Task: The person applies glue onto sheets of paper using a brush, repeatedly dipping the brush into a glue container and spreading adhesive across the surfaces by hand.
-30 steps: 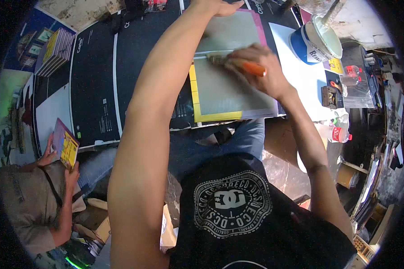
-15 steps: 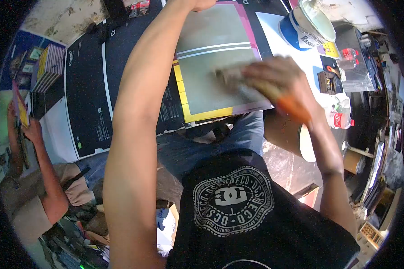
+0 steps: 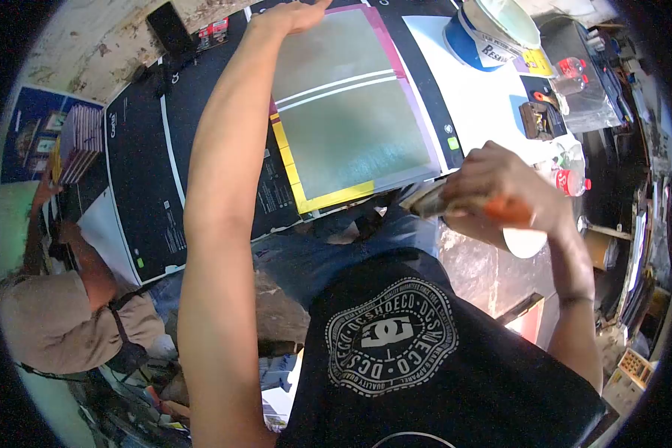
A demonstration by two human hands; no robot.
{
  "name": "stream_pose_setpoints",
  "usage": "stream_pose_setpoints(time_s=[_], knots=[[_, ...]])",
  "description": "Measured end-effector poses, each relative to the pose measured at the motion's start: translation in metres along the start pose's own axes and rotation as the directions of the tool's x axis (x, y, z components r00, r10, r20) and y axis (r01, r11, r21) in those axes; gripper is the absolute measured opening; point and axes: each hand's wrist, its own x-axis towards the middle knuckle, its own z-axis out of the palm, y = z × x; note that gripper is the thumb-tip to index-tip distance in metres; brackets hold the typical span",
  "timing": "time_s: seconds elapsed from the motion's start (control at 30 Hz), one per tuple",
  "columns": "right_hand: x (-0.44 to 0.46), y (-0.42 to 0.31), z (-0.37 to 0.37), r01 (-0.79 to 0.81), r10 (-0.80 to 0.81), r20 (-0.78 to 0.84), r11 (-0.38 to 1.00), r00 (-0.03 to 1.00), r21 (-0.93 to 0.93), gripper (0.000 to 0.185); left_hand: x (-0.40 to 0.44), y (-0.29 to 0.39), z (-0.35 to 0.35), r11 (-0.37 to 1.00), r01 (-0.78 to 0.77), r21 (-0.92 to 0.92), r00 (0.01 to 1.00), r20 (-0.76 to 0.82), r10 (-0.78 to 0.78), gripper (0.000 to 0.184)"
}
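Observation:
A grey coated sheet (image 3: pixel 351 138) lies on black boards, crossed by two thin white lines and edged in yellow and purple. At its far left edge, my left hand (image 3: pixel 295 16) rests with fingers stretched out. My right hand (image 3: pixel 493 183) is closed around a wide paintbrush (image 3: pixel 509 212) with an orange handle. Its bristles point left, just off the sheet's near right corner and apart from it. The lower half of the sheet has a wet-looking shine. Motion blurs the brush slightly.
A blue and white bucket (image 3: pixel 467 41) stands at the back right on white paper (image 3: pixel 470 97). Plastic bottles (image 3: pixel 571 181) are further right. Below my right hand is a brown drum (image 3: pixel 478 230). At left, a co-worker (image 3: pixel 67 299) sits near stacked books (image 3: pixel 82 142). A phone (image 3: pixel 168 28) is at back left.
My right hand has moved the brush from over the sheet toward me, past its near right corner. My left hand stays at the far edge. The co-worker's arms have shifted.

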Motion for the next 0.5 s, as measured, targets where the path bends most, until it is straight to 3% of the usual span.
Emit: stream_pose_setpoints(time_s=[0.03, 0.07, 0.1, 0.13, 0.17, 0.2, 0.23, 0.33, 0.43, 0.5], knots=[[0.0, 0.01, -0.007, 0.062, -0.061, -0.014, 0.996, 0.998, 0.07, 0.037, 0.002, 0.0, -0.001, 1.0, -0.004, 0.009, 1.0, 0.004, 0.004, 0.092], [0.006, 0.02, -0.009, 0.108, -0.109, -0.094, 0.994, 0.99, -0.009, 0.037, 0.008, -0.002, 0.003, 1.0, -0.004, 0.005, 1.0, -0.012, 0.004, 0.092], [0.017, 0.029, -0.02, 0.249, -0.257, -0.154, 0.966, 0.954, -0.072, 0.033, 0.019, -0.004, 0.006, 0.999, 0.033, -0.006, 0.998, 0.045, -0.033, 0.096], [0.027, 0.038, -0.023, 0.242, -0.319, -0.169, 0.899, 0.932, -0.364, 0.031, 0.032, -0.008, 0.009, 0.997, 0.074, -0.015, 0.992, 0.099, -0.072, 0.099], [0.038, 0.053, -0.024, 0.24, -0.366, -0.192, 0.846, 0.911, -0.476, 0.028, 0.04, -0.012, 0.014, 0.993, 0.116, -0.021, 0.982, 0.151, -0.112, 0.104], [0.05, 0.069, -0.023, 0.237, -0.374, -0.209, 0.843, 0.904, -0.484, 0.026, 0.045, -0.019, 0.028, 1.0, 0.001, 0.003, 0.997, -0.081, -0.001, 0.105], [0.057, 0.08, -0.018, 0.235, -0.382, -0.225, 0.839, 0.896, -0.49, 0.024, 0.042, -0.016, 0.025, 1.0, 0.0, -0.015, 0.999, -0.051, -0.001, 0.104], [0.051, 0.088, 0.004, 0.03, -0.083, -0.177, 0.958, 0.981, -0.284, 0.021, 0.036, -0.011, 0.02, 0.998, 0.008, -0.067, 1.0, 0.005, -0.007, 0.103], [0.017, 0.057, 0.008, -0.197, 0.181, -0.078, 0.924, 0.98, -0.329, 0.022, 0.046, -0.017, 0.026, 0.997, 0.008, -0.078, 0.999, -0.04, -0.011, 0.102], [-0.009, 0.041, 0.004, -0.123, 0.129, 0.004, 0.956, 0.992, -0.265, 0.023, 0.05, -0.016, 0.028, 1.0, -0.02, -0.013, 0.994, -0.105, 0.019, 0.101]])
